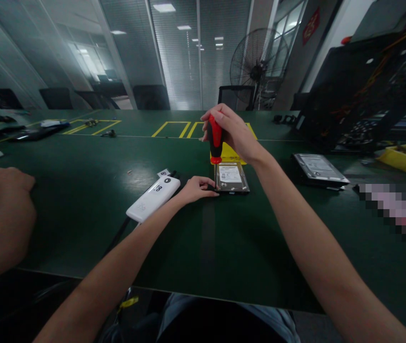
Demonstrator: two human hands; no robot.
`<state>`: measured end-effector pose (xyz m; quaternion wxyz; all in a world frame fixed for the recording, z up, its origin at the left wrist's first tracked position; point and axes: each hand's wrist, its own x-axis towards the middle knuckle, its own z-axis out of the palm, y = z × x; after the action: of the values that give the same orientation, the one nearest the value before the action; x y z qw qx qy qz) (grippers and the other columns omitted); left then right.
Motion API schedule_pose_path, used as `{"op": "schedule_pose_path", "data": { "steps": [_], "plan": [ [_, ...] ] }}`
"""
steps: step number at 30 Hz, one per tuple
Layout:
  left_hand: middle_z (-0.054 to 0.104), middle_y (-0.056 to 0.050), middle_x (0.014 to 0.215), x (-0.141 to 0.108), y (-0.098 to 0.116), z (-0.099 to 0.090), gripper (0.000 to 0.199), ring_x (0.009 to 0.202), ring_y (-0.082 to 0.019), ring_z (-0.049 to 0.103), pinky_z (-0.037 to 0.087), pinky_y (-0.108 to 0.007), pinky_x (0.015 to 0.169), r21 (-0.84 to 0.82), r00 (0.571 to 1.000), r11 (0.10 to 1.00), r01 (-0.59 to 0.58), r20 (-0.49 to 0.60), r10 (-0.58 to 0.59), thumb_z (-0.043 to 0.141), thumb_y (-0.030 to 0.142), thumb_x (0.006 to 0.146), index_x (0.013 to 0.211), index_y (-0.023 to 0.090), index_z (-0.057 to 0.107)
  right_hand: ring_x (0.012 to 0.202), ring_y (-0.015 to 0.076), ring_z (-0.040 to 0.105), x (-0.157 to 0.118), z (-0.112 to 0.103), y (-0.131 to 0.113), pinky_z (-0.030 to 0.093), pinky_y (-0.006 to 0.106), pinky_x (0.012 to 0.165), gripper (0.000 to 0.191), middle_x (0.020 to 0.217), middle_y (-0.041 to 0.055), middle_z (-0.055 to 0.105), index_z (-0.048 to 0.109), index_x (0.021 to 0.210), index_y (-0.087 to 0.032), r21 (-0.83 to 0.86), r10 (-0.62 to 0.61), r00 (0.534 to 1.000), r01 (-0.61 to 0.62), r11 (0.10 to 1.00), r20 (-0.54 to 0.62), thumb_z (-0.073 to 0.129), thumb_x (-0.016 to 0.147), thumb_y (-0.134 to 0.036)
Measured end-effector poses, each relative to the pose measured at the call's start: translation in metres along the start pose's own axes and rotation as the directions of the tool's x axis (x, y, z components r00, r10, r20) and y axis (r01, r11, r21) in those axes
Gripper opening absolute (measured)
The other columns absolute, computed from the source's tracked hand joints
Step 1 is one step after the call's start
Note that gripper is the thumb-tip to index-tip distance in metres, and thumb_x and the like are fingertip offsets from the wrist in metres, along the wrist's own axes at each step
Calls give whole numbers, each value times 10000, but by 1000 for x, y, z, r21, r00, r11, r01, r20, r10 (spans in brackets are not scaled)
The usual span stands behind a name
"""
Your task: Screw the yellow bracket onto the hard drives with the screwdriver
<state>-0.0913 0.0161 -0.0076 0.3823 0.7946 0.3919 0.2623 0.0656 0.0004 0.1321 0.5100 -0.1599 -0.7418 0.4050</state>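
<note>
A hard drive (230, 175) with a white label lies flat on the green table in front of me. My left hand (196, 188) grips its left edge near the front corner, thumb and fingers closed on it. Above the drive, my right hand (234, 127) is wrapped round the red and black handle of a screwdriver (216, 145). The screwdriver stands upright, its shaft pointing down at the drive's left side. Whether the tip sits in a screw is too small to tell. Something flat and yellow (232, 153) lies just behind the drive.
Left of my left hand lies a white power bank (153, 197) with a cable. On the right are stacked hard drives (319, 167), a yellow tray (404, 158) and a black computer case (352, 90). Another person's arm (1, 219) rests at the left edge.
</note>
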Motion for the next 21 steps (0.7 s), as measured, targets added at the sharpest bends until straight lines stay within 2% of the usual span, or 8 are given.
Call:
{"op": "schedule_pose_path", "data": {
  "steps": [4,7,11,16,21],
  "plan": [
    [283,80,497,0,1,1,397,497,-73,261,191,-229,541,11,1000,1000,4,-12,-4,689,418,632,903,130,657,727,91,560,2,2,2,474,266,738,334,844,-4,557,452,941,-207,2,49,997,-49,999,-54,554,770,-475],
    [294,78,499,0,1,1,386,498,-74,266,195,-228,544,9,1000,1000,-2,-10,2,687,412,634,896,130,656,734,100,572,1,5,0,475,271,738,366,797,-8,567,440,990,-208,-12,70,996,-71,997,-61,572,757,-457],
    [311,74,506,0,1,0,391,501,-75,274,204,-227,548,5,1000,1000,-7,-12,7,688,427,632,891,135,659,672,96,562,-2,6,-5,476,272,711,352,719,-29,545,442,1025,-209,-41,90,996,-90,995,-8,547,784,-442],
    [295,79,507,1,0,1,393,498,-72,265,195,-226,547,-4,1000,1000,-1,-9,0,690,427,633,898,138,658,630,75,525,-1,4,-5,468,240,684,333,702,-31,511,489,993,-203,-80,57,998,-54,995,38,522,800,-472],
    [293,79,506,0,2,0,393,500,-75,271,196,-227,545,-11,1000,1000,4,0,-4,690,425,631,894,136,657,650,90,515,0,4,0,479,253,685,422,743,4,507,520,915,-175,32,69,996,-71,997,50,384,837,-567]
  ]
}}
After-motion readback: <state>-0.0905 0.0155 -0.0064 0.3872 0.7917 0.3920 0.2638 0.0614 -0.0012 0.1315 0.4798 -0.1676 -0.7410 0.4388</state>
